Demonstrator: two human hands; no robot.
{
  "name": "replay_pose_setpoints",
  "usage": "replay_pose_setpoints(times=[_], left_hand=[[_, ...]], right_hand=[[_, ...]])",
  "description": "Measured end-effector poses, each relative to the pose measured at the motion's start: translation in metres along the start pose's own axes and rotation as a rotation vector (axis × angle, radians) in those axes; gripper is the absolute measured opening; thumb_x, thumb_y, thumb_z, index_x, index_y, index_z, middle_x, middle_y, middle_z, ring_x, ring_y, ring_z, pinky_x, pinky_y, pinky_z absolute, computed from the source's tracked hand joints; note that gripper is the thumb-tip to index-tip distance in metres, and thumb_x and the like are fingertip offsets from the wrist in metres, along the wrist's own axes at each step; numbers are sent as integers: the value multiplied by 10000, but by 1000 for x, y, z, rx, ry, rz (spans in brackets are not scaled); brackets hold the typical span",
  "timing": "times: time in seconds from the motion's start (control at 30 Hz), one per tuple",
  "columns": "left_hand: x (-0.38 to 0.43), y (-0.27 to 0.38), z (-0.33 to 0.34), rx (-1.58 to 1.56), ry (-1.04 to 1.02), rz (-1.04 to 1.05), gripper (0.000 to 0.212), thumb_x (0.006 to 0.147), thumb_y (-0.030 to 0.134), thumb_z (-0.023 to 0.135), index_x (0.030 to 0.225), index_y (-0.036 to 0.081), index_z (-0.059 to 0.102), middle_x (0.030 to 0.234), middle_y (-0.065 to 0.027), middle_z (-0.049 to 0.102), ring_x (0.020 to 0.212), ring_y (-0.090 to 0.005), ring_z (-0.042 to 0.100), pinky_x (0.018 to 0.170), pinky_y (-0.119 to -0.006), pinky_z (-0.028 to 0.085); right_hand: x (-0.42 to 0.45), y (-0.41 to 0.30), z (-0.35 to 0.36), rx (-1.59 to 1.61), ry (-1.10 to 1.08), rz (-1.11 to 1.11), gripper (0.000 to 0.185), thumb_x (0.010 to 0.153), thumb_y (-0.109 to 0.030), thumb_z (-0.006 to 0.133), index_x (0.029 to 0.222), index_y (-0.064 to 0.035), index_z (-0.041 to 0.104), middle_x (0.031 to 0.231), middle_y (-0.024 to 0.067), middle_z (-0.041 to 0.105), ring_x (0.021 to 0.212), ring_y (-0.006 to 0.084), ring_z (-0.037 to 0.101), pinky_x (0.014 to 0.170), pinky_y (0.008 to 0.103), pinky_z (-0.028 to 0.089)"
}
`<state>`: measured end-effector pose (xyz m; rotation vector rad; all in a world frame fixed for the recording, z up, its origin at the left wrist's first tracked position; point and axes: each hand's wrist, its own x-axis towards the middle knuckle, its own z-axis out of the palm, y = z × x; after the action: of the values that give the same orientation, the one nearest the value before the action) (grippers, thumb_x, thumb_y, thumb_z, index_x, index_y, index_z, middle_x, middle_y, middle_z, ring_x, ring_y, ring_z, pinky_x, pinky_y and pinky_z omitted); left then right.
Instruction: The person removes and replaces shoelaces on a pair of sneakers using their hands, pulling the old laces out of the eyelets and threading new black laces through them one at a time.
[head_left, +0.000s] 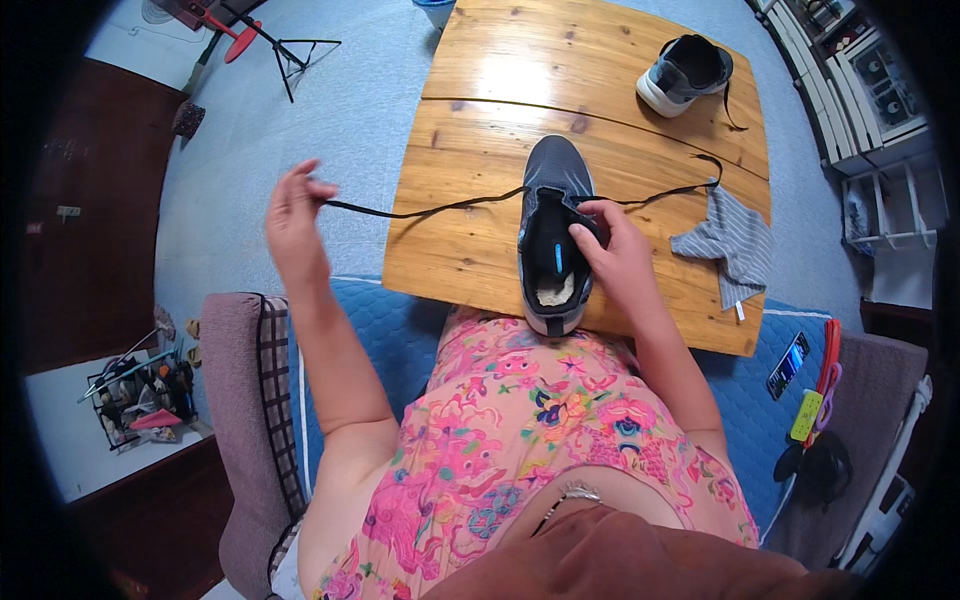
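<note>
A dark grey sneaker (556, 165) with a pale sole lies in front of me, toe pointing away, its heel overhanging the table's near edge. My left hand (296, 214), raised off to the left, pinches one end of a black shoelace (420, 214) that runs across to the shoe's eyelets. My right hand (619, 251) grips the right side of the shoe's collar, thumb over its opening. From beneath its fingers the lace's other end trails right over the wood. Inside the shoe show a black insole with a blue mark and a whitish patch at the heel.
The wooden table (450, 259) also bears a second sneaker (679, 79) at the far right and a striped grey cloth (727, 240). A smartphone (789, 365) and a yellow-green power strip (806, 415) lie on the blue sofa cover. A black tripod (283, 52) stands beyond.
</note>
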<state>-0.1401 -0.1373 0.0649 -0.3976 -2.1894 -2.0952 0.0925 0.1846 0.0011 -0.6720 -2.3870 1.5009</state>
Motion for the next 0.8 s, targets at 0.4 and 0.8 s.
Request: replay_pose_setpoints(times=[0.4, 0.8], left_hand=[[-68, 5, 189, 650, -664, 532, 123, 934, 184, 762, 991, 99, 831, 894, -125, 761, 847, -330, 732, 758, -454, 576], [-77, -12, 202, 745, -673, 515, 110, 900, 217, 763, 867, 125, 814, 797, -107, 715, 799, -342, 710, 736, -480, 558]], right_hand=[[2, 21, 1, 797, -46, 217, 267, 1077, -97, 592, 1305, 11, 679, 1154, 14, 733, 1013, 89, 678, 919, 261, 544], [2, 29, 2, 866, -87, 229, 263, 1070, -96, 617, 1308, 2, 670, 1154, 18, 728, 1037, 86, 664, 950, 250, 528]])
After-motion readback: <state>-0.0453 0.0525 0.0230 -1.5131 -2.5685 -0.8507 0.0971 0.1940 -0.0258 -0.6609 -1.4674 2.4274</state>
